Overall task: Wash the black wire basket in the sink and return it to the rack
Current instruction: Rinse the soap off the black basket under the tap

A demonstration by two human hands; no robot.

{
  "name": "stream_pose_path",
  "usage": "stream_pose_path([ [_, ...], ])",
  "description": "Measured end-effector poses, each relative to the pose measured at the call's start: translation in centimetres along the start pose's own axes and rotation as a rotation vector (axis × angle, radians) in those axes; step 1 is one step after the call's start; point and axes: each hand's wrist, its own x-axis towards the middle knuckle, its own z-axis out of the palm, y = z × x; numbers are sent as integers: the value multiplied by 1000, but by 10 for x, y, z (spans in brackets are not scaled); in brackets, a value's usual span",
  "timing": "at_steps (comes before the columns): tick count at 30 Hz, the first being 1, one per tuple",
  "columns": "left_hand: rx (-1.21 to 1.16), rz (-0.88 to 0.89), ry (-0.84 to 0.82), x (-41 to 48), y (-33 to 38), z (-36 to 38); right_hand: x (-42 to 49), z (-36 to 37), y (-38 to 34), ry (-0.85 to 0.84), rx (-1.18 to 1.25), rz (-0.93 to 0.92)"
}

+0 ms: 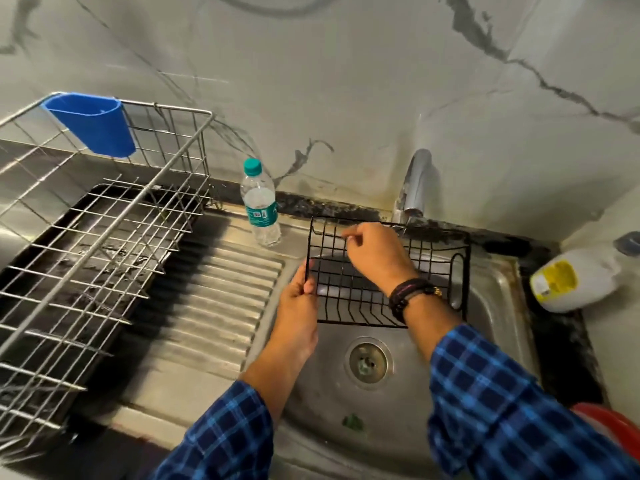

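Observation:
The black wire basket (pixel 440 268) hangs tilted over the steel sink (pixel 498 306), just below the chrome tap (pixel 415 183). My left hand (pixel 299 296) grips the basket's left edge wire. My right hand (pixel 375 252) reaches into the basket from above, fingers curled and pinching a wire near its upper left. No running water can be made out. The steel wire rack (pixel 104 216) stands on the left over a dark tray, with a blue plastic cup (pixel 91 124) hooked on its rim.
A clear water bottle (pixel 259 202) with a teal cap stands at the back of the ribbed drainboard (pixel 225 296). A white jug (pixel 575 277) with a yellow label lies right of the sink. A red object (pixel 613 427) shows at the lower right. The drain (pixel 367 362) sits mid-basin.

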Motion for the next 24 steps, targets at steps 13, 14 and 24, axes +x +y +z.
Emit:
stream_pose_path([
  [13, -121, -57, 123, -23, 7, 2, -9, 15, 9, 109, 203, 294],
  [14, -126, -54, 116, -28, 6, 7, -12, 22, -3, 50, 243, 277],
  [24, -228, 23, 36, -26, -6, -2, -51, 44, -42, -546, 310, -98],
])
